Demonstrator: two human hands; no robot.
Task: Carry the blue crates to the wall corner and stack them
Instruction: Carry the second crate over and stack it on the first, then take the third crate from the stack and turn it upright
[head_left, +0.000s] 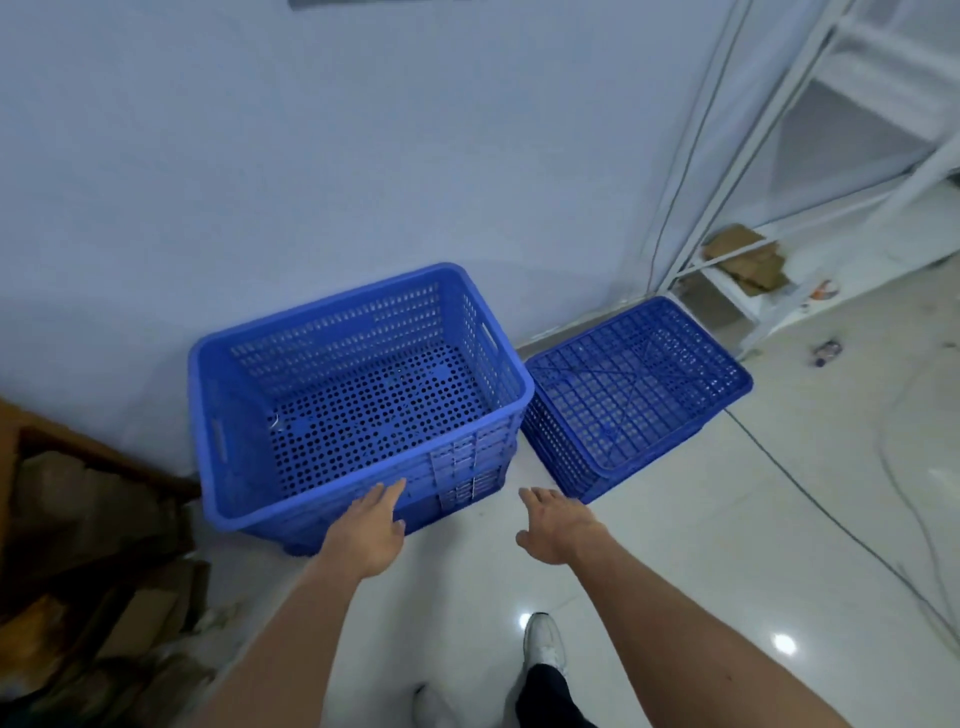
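Two blue perforated plastic crates sit on the glossy white tiled floor (675, 545) against the pale wall (311, 156). Far to the left of the left hand, crumpled brown cardboard pieces (88, 545) lie heaped at the foot of the wall. The left hand (366, 535) reaches forward, fingers together and flat, holding nothing, its fingertips at the near rim of the upright open-topped blue crate (358, 395), which stands just ahead of it; whether they touch the rim cannot be told. The right hand (558, 525) is stretched out over bare floor, fingers loosely spread and empty, apart from both crates. Ahead and to the right of that hand rests the upside-down blue crate (636, 395), its gridded base facing up, just beside the upright one. Further right stands a white metal shelf frame (737, 291) with cardboard scraps on its lowest level. Below the right hand, a white shoe (544, 642) shows.
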